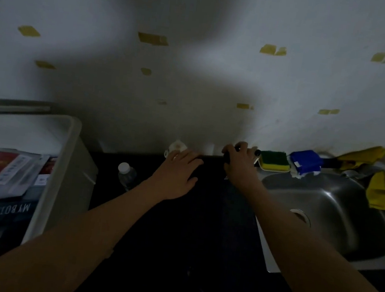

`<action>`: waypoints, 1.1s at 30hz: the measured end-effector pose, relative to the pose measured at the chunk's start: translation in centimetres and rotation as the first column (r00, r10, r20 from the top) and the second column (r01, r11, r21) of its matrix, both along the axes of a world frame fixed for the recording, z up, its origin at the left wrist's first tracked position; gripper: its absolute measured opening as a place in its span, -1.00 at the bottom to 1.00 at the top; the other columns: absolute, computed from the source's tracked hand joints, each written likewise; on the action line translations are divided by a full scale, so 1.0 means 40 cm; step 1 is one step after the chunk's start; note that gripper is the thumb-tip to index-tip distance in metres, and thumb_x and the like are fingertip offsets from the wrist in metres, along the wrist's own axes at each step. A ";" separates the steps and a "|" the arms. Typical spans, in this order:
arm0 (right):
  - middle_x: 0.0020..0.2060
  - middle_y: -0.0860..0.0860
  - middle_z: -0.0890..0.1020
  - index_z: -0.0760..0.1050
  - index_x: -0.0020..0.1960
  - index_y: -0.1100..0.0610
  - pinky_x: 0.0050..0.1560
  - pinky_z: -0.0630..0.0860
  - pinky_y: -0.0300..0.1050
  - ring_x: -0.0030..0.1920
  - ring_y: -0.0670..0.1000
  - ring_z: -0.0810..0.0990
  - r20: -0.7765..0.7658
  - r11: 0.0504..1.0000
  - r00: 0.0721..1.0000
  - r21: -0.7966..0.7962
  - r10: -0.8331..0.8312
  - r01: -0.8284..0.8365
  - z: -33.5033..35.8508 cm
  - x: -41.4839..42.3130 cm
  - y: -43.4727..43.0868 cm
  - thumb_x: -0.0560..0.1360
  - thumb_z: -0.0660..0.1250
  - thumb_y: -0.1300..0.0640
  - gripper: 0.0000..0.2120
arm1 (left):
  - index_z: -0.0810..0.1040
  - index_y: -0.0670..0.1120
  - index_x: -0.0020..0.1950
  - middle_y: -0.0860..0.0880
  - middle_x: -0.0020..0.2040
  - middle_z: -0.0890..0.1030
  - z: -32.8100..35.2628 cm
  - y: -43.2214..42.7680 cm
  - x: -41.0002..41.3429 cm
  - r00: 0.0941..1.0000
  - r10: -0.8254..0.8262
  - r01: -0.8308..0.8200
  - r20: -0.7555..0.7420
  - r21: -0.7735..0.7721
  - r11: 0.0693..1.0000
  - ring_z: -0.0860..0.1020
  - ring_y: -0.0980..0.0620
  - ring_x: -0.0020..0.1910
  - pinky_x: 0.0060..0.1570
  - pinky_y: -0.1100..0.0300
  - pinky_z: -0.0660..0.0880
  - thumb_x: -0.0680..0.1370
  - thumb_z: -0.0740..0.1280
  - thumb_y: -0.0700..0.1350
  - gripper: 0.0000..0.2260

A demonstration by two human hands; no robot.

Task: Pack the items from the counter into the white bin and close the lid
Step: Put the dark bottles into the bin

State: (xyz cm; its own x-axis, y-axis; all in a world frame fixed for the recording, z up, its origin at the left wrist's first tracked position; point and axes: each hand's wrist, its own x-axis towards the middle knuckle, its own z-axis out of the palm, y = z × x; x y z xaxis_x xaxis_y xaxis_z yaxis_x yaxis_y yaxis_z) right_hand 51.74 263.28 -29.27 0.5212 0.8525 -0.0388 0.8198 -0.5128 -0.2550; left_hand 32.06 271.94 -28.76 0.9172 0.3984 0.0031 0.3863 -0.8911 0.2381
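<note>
Right hand [239, 166] grips a dark object [257, 152] beside sponge [274, 162].

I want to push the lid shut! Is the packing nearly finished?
Not yet. Boxes already lie in the white bin, which is open. The right hand grips a dark object by the wall; the left hand lies flat on the counter. The water bottle waits on the counter, then closing up.

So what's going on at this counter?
A person is packing things into a white bin that stands open on the left and already holds some boxes. Their right hand grips a dark object at the back of the black counter; it is too dim to say what it is. The left hand lies flat beside it. A water bottle is not yet packed.
</note>
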 end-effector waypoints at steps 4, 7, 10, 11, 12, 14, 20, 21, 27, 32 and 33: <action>0.25 0.15 0.32 0.41 0.21 0.08 0.19 0.33 0.10 0.25 0.22 0.27 -0.019 0.994 0.999 0.100 0.043 -0.041 0.025 -0.043 -0.030 0.41 0.34 0.20 -0.62 | 0.30 -0.05 0.49 -0.06 0.54 0.23 0.009 -0.002 -0.030 0.999 0.009 -0.009 0.049 -0.009 1.000 0.17 -0.08 0.52 0.49 -0.02 0.03 0.60 0.24 0.02 -0.52; 0.18 0.10 0.35 0.42 0.14 0.06 0.05 0.44 0.03 0.18 0.16 0.30 0.014 0.963 0.995 0.253 0.094 -0.094 0.082 -0.089 -0.045 0.36 0.37 0.14 -0.64 | 0.26 -0.02 0.51 -0.04 0.55 0.20 0.026 0.005 -0.067 0.997 0.015 -0.015 0.076 0.000 1.000 0.18 -0.07 0.52 0.47 0.01 0.06 0.60 0.23 0.04 -0.51; 0.17 0.07 0.33 0.40 0.08 0.05 -0.07 0.45 -0.05 0.17 0.11 0.29 0.067 0.916 0.991 0.379 0.119 -0.135 0.156 -0.142 -0.052 0.31 0.39 0.13 -0.64 | 0.21 -0.01 0.54 -0.02 0.56 0.18 0.064 0.016 -0.105 0.991 0.041 -0.037 0.125 -0.032 0.999 0.20 -0.06 0.51 0.45 0.04 0.07 0.60 0.24 0.04 -0.48; 0.17 0.06 0.33 0.39 0.06 0.05 -0.11 0.45 -0.09 0.18 0.10 0.29 0.089 0.894 0.988 0.421 0.128 -0.154 0.184 -0.168 -0.051 0.30 0.40 0.14 -0.64 | 0.19 -0.01 0.55 -0.01 0.56 0.18 0.083 0.024 -0.125 0.987 0.056 -0.050 0.149 -0.042 0.998 0.21 -0.06 0.50 0.44 0.06 0.08 0.60 0.25 0.04 -0.46; 0.17 0.05 0.33 0.38 0.05 0.04 -0.13 0.43 -0.14 0.18 0.08 0.29 0.099 0.873 0.986 0.458 0.133 -0.164 0.203 -0.186 -0.052 0.29 0.40 0.15 -0.64 | 0.18 -0.01 0.55 -0.01 0.56 0.19 0.098 0.030 -0.139 0.984 0.073 -0.065 0.164 -0.050 0.997 0.22 -0.05 0.49 0.43 0.07 0.09 0.60 0.26 0.05 -0.45; 0.15 0.04 0.34 0.37 0.02 0.05 -0.16 0.33 -0.30 0.15 0.05 0.30 0.094 0.837 0.984 0.517 0.149 -0.176 0.245 -0.234 -0.048 0.28 0.41 0.18 -0.63 | 0.15 0.01 0.55 -0.01 0.54 0.23 0.132 0.051 -0.182 0.971 0.098 -0.090 0.218 -0.043 0.995 0.25 -0.06 0.48 0.42 0.05 0.13 0.57 0.28 0.05 -0.41; 0.05 0.01 0.36 0.37 -0.02 0.07 -0.06 0.28 -0.39 0.04 0.00 0.31 0.041 0.747 0.966 0.626 0.256 -0.224 0.329 -0.389 -0.013 0.21 0.40 0.27 -0.60 | 0.21 -0.09 0.53 -0.07 0.51 0.27 0.245 0.114 -0.330 0.939 0.143 -0.152 0.312 0.005 0.988 0.25 -0.09 0.48 0.43 0.08 0.10 0.47 0.33 0.02 -0.34; 0.04 0.01 0.37 0.37 -0.03 0.08 -0.04 0.30 -0.34 0.02 0.02 0.33 0.041 0.725 0.955 0.642 0.292 -0.249 0.338 -0.424 -0.001 0.20 0.39 0.29 -0.61 | 0.20 -0.09 0.54 -0.07 0.53 0.25 0.259 0.122 -0.365 0.935 0.161 -0.163 0.317 -0.022 0.986 0.22 -0.07 0.49 0.43 0.11 0.06 0.46 0.29 0.06 -0.32; -0.01 0.05 0.38 0.32 -0.08 0.04 -0.02 0.38 -0.24 0.02 0.06 0.41 -0.093 0.628 0.849 0.716 0.520 -0.306 0.378 -0.627 0.056 0.19 0.35 0.28 -0.63 | 0.24 -0.01 0.50 -0.04 0.47 0.33 0.274 0.178 -0.567 0.933 0.125 -0.149 0.339 0.044 0.988 0.31 -0.07 0.42 0.40 0.01 0.18 0.46 0.35 0.22 -0.31; -0.03 0.08 0.39 0.33 -0.08 0.17 -0.07 0.43 -0.18 -0.02 0.06 0.42 -0.164 0.612 0.798 0.734 0.580 -0.294 0.357 -0.818 0.120 0.21 0.34 0.22 -0.68 | 0.26 0.11 0.47 0.02 0.40 0.43 0.266 0.242 -0.779 0.950 0.221 -0.230 0.220 0.016 0.973 0.42 -0.05 0.35 0.39 -0.06 0.28 0.40 0.31 0.34 -0.30; -0.02 0.09 0.38 0.33 -0.07 0.18 -0.07 0.44 -0.14 -0.02 0.07 0.42 -0.175 0.626 0.792 0.718 0.585 -0.303 0.345 -0.845 0.128 0.23 0.34 0.20 -0.68 | 0.27 0.11 0.47 0.03 0.40 0.43 0.259 0.247 -0.818 0.952 0.233 -0.239 0.198 0.007 0.971 0.42 -0.04 0.34 0.38 -0.06 0.30 0.41 0.34 0.32 -0.31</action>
